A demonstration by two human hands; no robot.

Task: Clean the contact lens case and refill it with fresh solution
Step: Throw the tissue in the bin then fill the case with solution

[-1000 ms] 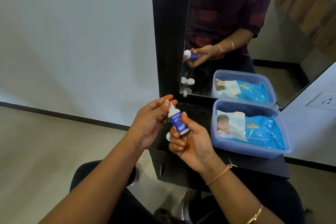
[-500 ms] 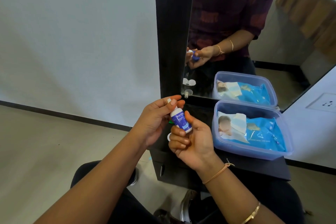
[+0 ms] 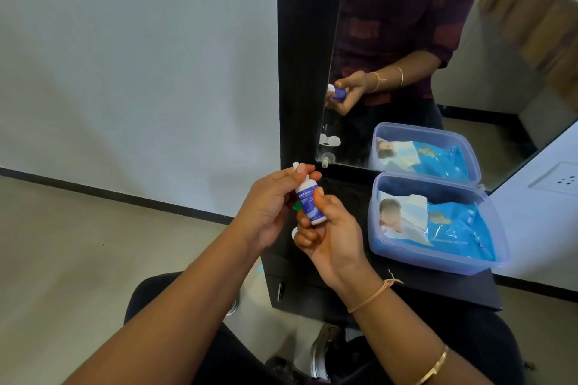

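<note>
A small white solution bottle [image 3: 308, 201] with a blue label stands nearly upright between my hands, above the left end of the black shelf [image 3: 438, 287]. My right hand [image 3: 331, 237] grips its body from below. My left hand [image 3: 269, 206] pinches the white cap [image 3: 295, 165] at the bottle's top with thumb and fingertips. A green piece [image 3: 296, 206] and a white piece [image 3: 294, 232] peek out behind my hands; most of each is hidden. The mirror reflects a white lens case [image 3: 329, 140] lying on the shelf.
A clear blue plastic container [image 3: 438, 262] holding a blue wipes pack [image 3: 453, 225] sits on the shelf to the right. A black-framed mirror [image 3: 406, 40] rises behind it. A wall socket [image 3: 560, 178] is at the far right. My knees and the floor are below.
Both hands stay on the bottle. My left fingertips have shifted round the cap, and the bottle tilts slightly more to the left.
</note>
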